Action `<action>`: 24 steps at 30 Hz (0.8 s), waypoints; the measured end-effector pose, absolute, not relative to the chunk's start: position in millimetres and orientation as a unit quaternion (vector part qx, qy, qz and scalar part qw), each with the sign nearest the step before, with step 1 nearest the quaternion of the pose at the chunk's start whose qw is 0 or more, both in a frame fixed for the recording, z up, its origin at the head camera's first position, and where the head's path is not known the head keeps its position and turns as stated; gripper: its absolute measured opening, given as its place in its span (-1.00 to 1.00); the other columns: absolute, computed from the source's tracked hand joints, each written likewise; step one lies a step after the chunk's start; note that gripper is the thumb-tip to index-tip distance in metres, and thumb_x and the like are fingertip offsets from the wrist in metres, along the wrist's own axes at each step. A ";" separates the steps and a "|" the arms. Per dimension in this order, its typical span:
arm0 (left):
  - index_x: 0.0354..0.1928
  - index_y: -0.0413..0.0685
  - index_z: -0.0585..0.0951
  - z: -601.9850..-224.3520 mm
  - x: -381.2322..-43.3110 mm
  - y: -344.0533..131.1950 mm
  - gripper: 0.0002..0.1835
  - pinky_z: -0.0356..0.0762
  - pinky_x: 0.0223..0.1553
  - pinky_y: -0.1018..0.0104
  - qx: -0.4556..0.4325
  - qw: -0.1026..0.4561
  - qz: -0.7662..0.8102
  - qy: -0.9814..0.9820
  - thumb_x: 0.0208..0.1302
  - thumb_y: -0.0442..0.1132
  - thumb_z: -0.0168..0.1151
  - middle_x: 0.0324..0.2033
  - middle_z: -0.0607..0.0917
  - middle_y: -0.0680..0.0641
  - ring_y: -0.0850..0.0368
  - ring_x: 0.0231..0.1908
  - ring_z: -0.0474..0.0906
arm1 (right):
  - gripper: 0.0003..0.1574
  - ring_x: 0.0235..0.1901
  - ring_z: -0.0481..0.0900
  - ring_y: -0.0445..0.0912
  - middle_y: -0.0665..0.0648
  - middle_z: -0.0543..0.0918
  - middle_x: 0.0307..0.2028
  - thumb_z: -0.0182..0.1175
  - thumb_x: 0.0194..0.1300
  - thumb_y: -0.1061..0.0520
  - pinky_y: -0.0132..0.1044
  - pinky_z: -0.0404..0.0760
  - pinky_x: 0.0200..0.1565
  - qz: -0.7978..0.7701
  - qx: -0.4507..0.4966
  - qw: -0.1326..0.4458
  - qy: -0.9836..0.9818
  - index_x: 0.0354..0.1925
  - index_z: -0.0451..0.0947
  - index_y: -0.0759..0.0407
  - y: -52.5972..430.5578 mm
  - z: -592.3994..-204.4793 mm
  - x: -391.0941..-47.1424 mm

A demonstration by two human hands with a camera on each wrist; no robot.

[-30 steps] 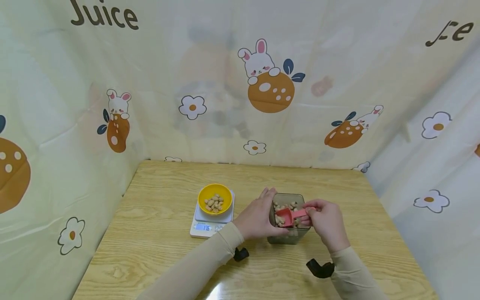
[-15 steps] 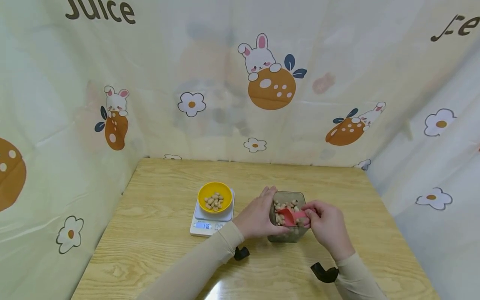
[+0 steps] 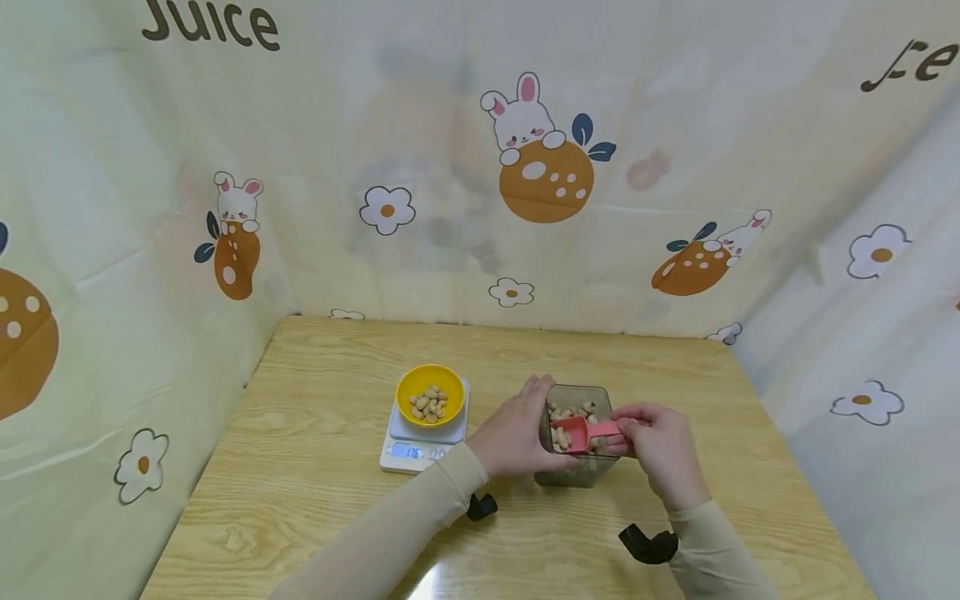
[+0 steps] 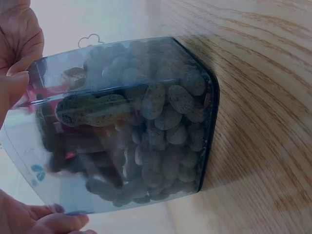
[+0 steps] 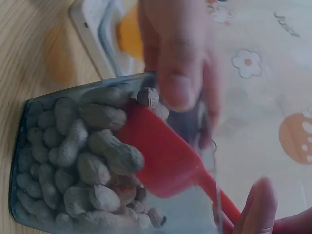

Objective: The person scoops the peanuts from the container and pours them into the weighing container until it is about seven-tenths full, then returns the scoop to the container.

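Observation:
A clear, smoky plastic container [image 3: 564,476] of unshelled peanuts [image 4: 168,117] stands on the table. My left hand [image 3: 516,433] holds it from the left, with the thumb along the near side and the fingers at the far side. In my right hand [image 3: 663,450] the handle of a red scoop [image 5: 163,153] is pinched between thumb and fingers. The scoop's bowl sits inside the container, among the upper peanuts. Through the wall, the left wrist view shows the scoop only dimly.
Left of the container, a white digital scale [image 3: 397,454] reads what looks like 17.6. On it rests a yellow bowl [image 3: 405,387] with several peanuts. Patterned curtains [image 3: 442,250] enclose the wooden table [image 3: 322,375] at the back and sides.
The scoop dipped and tilted in the peanuts half a second ago; now it lies flatter, its handle a little farther right with my right hand. My left hand keeps its place on the container.

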State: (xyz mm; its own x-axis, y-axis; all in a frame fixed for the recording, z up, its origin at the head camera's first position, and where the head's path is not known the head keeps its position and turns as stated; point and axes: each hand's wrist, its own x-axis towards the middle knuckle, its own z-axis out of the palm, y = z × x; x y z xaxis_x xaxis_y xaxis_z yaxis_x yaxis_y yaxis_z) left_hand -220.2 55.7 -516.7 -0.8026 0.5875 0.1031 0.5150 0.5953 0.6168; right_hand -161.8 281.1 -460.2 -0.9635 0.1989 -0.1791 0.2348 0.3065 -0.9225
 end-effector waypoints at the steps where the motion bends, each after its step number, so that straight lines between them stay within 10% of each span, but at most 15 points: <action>1: 0.74 0.04 0.01 -516.9 -220.1 56.2 0.38 0.29 0.63 -0.01 0.310 0.054 0.326 0.892 0.07 0.47 0.55 0.72 0.15 -0.10 -0.03 0.72 0.06 | -0.62 -0.43 0.80 -0.19 0.18 0.79 -0.27 0.05 0.61 0.34 -0.35 0.84 -0.26 -0.582 0.141 0.016 0.801 0.20 0.56 0.61 283.9 -460.9 -161.4; 24: 0.74 0.04 -0.01 -522.3 -221.2 58.1 0.39 0.27 0.64 0.00 0.315 0.048 0.327 0.889 0.07 0.46 0.55 0.72 0.15 -0.11 -0.03 0.72 0.04 | -0.73 -0.43 0.80 -0.07 0.26 0.83 -0.30 0.09 0.60 0.32 -0.33 0.78 -0.39 -0.418 0.030 -0.016 0.908 0.02 0.70 0.42 269.3 -460.8 -153.3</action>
State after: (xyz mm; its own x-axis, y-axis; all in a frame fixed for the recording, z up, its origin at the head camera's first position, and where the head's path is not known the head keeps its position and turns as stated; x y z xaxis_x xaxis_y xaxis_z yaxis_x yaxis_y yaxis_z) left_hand -221.2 58.1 -522.3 -0.7966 0.5922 0.1215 0.5297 0.5869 0.6123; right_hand -153.3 269.3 -460.8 -0.9977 0.0680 0.0031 0.0420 0.6495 -0.7592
